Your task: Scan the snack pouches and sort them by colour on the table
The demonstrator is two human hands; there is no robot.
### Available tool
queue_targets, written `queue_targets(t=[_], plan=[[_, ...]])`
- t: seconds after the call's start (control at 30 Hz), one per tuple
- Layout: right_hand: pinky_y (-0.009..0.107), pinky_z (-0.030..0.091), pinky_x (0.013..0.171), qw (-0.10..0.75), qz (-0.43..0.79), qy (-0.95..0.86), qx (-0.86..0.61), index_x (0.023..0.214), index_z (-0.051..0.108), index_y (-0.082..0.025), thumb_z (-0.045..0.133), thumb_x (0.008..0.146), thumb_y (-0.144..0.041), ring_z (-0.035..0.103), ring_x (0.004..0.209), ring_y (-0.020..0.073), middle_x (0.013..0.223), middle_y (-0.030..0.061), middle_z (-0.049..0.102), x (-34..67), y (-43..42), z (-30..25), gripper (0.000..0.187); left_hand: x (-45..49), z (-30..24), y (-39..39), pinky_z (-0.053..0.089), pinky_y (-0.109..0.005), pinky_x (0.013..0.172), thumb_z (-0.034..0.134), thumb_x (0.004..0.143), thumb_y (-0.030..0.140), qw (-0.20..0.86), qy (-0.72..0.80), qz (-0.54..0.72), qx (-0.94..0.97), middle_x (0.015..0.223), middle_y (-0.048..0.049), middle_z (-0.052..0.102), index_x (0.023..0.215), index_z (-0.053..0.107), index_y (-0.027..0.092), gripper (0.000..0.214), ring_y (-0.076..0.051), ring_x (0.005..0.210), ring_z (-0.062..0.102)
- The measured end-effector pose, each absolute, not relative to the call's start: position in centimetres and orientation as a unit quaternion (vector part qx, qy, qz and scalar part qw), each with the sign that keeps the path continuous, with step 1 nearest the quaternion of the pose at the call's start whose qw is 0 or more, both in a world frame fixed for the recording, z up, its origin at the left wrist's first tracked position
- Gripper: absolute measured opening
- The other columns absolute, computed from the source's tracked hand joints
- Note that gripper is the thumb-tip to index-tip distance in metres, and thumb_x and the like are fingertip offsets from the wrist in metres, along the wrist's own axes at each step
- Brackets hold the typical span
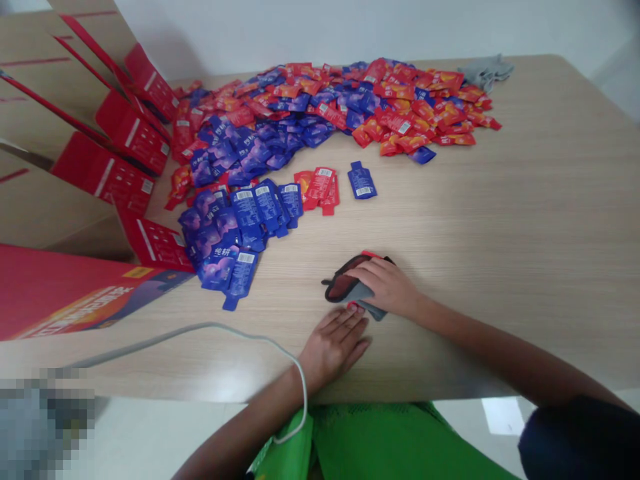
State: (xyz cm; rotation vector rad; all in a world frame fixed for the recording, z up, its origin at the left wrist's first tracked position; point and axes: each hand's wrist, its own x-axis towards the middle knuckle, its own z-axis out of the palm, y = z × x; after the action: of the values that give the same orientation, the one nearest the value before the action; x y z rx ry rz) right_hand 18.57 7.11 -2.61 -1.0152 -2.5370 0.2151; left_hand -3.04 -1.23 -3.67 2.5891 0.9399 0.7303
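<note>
My right hand (pixel 385 283) is closed over a grey cloth (pixel 361 291) with a dark edge and presses it down on the table. Red edges of a pouch (pixel 371 254) peep out from beneath the cloth, and most of that pouch is hidden. Below it, my left hand (pixel 334 347) lies flat, fingers stretched, with its fingertips on the pouch's near red end. A single blue pouch (pixel 362 181) lies apart, beyond both hands. Red pouches (pixel 320 189) overlap in a small group to its left. Further left, several blue pouches (pixel 245 217) lie in overlapping layers, some with barcodes facing up.
A long heap of red and blue pouches (pixel 300 110) runs along the table's far side, with a grey crumpled cloth (pixel 487 71) at its right end. Open red cartons (pixel 113 173) stand at the left. A grey cable (pixel 215 325) crosses the near edge over my left forearm.
</note>
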Motion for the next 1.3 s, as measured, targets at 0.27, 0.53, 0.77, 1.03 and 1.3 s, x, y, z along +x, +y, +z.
queue_targets(t=[0.27, 0.53, 0.77, 1.03, 1.3], plan=[[0.048, 0.053, 0.104, 0.198, 0.034, -0.877, -0.436, 0.133, 0.064, -0.019, 0.075, 0.088, -0.030, 0.066, 0.116, 0.0318, 0.122, 0.0131, 0.073, 21.1, 11.4, -2.4, 0.047, -2.8, -3.3, -0.7, 0.054, -0.040, 0.115, 0.064, 0.104, 0.031, 0.147, 0.322, 0.277, 0.893, 0.136, -0.0119, 0.072, 0.128, 0.069, 0.014, 0.029, -0.023, 0.130, 0.067], [0.045, 0.057, 0.101, 0.273, 0.189, -0.818, -0.469, 0.130, 0.067, -0.024, 0.073, 0.090, -0.036, 0.071, 0.114, 0.0281, 0.123, 0.0087, 0.076, 20.6, 10.6, -1.8, 0.042, -2.3, -1.3, 1.9, 0.060, -0.034, 0.093, 0.063, 0.104, 0.027, 0.130, 0.300, 0.277, 0.903, 0.099, -0.0054, 0.079, 0.100, 0.073, 0.017, 0.014, -0.018, 0.097, 0.075], [0.046, 0.055, 0.102, 0.415, 0.190, -0.665, -0.591, 0.133, 0.067, -0.026, 0.068, 0.094, -0.046, 0.071, 0.115, 0.0277, 0.128, 0.0065, 0.075, 23.5, 13.7, 0.6, 0.044, -1.9, -2.2, 2.7, 0.059, -0.042, 0.102, 0.066, 0.102, 0.031, 0.069, 0.340, 0.279, 0.895, 0.133, -0.0142, 0.070, 0.132, 0.066, 0.015, 0.035, -0.029, 0.129, 0.063], [0.048, 0.054, 0.106, 0.237, 0.192, -0.776, -0.552, 0.136, 0.063, -0.024, 0.066, 0.095, -0.037, 0.068, 0.122, 0.0293, 0.131, 0.0094, 0.072, 22.4, 12.2, -1.8, 0.043, -2.8, -3.3, 2.0, 0.061, -0.044, 0.102, 0.065, 0.103, 0.028, 0.080, 0.348, 0.249, 0.900, 0.131, -0.0122, 0.071, 0.127, 0.069, 0.015, 0.027, -0.029, 0.125, 0.066], [0.047, 0.055, 0.104, 0.230, 0.217, -0.799, -0.511, 0.135, 0.063, -0.026, 0.067, 0.094, -0.035, 0.070, 0.118, 0.0280, 0.130, 0.0072, 0.074, 22.0, 12.0, -0.8, 0.042, -4.8, -4.6, -0.7, 0.054, -0.045, 0.116, 0.062, 0.102, 0.012, 0.103, 0.299, 0.260, 0.912, 0.143, -0.0134, 0.066, 0.141, 0.061, 0.011, 0.039, -0.027, 0.141, 0.057]])
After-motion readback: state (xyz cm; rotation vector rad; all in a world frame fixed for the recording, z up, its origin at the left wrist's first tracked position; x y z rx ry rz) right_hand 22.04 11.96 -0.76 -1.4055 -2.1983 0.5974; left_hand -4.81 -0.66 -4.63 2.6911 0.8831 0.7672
